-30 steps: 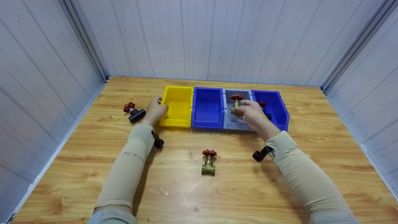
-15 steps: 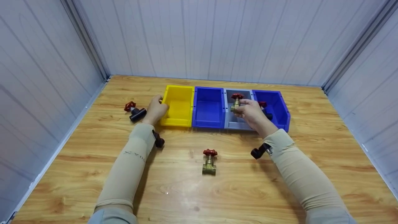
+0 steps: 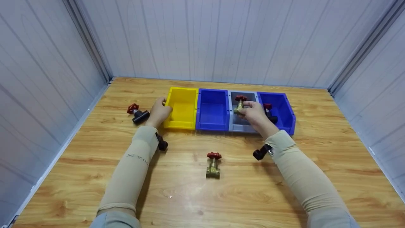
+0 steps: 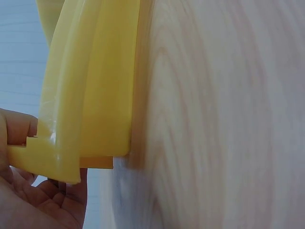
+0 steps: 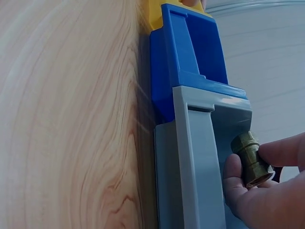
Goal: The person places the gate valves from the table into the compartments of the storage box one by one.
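Note:
My left hand grips the left rim of the yellow bin; the left wrist view shows the fingers around the bin's edge. A brass valve with a red handwheel is pinched between the thumb and fingers of my right hand, held at the opening of the grey bin. In the right wrist view its brass body is apart from the grey wall. A second brass valve lies on the table in front of the bins.
Left of the yellow bin lies a black valve with a red handwheel. A similar black valve sits in the right blue bin, partly behind my right hand. Another blue bin stands between yellow and grey. White panels enclose the table.
My right wrist and forearm have shifted slightly left, while the hand keeps its hold on the brass valve above the grey bin. My left hand stays on the yellow bin.

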